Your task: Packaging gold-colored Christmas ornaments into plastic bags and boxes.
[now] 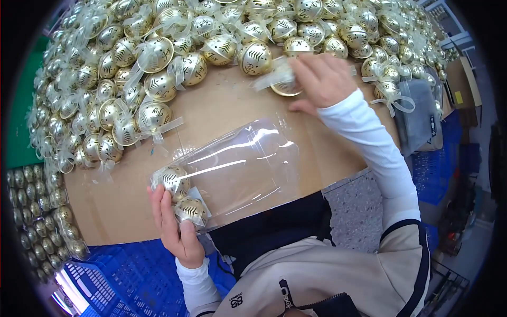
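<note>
A long clear plastic box (232, 169) lies slantwise on the cardboard-topped table. Two gold ball ornaments (191, 211) with dark markings sit side by side at its left end, with a small white slip beside the nearer one. My left hand (177, 232) grips that end, fingers along the outside and thumb by the nearer ball. At the front of the big heap, my right hand (325, 79) has its thumb and fingers around another gold ball ornament (285, 87) with a sheer ribbon. The hand covers part of that ball.
A heap of ribboned gold balls (158, 55) curves around the table's far and left sides. Grey plastic pouches (417, 113) are at the right edge. Blue crates (132, 280) stand below the table, and packed rows of balls (37, 211) are at far left.
</note>
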A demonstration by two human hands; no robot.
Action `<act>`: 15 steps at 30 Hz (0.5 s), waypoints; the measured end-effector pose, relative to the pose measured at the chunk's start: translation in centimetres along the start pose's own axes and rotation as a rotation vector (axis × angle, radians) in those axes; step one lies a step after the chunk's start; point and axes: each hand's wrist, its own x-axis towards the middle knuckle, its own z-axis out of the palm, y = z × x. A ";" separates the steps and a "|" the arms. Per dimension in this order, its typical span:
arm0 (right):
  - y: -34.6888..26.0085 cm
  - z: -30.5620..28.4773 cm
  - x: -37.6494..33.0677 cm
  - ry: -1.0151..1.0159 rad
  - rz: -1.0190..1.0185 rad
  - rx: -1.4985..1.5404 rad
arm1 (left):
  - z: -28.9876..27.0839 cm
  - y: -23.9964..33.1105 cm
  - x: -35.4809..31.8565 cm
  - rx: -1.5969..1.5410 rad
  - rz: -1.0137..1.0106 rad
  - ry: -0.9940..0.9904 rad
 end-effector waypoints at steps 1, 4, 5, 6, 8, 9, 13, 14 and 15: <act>-0.2 0.6 0.2 0.005 0.002 0.003 | 0.1 0.1 -0.1 -0.003 -0.004 0.000; -0.2 1.6 0.4 0.077 -0.049 0.183 | 0.4 0.5 0.1 -0.010 0.004 0.000; -0.3 1.5 0.3 0.081 -0.047 0.187 | 0.3 0.4 0.1 -0.007 0.009 0.005; -0.2 1.3 0.0 0.016 0.001 0.300 | 0.3 0.4 0.1 -0.003 0.011 0.002; -0.4 -0.6 -0.4 -0.147 0.172 0.662 | 0.3 0.3 -0.1 -0.013 -0.008 0.013; -0.2 -1.8 -0.4 -0.148 0.173 0.666 | 0.2 0.1 -0.1 -0.010 -0.010 0.012; 0.1 -1.9 -3.7 -0.438 0.377 0.794 | 0.3 0.6 -0.1 -0.006 0.001 0.022; -0.3 -0.6 -4.5 -0.190 0.256 0.721 | 0.3 0.7 0.0 0.002 -0.007 0.027; -0.6 -0.1 -4.9 0.054 0.132 0.639 | 0.4 0.7 0.1 -0.004 -0.005 0.022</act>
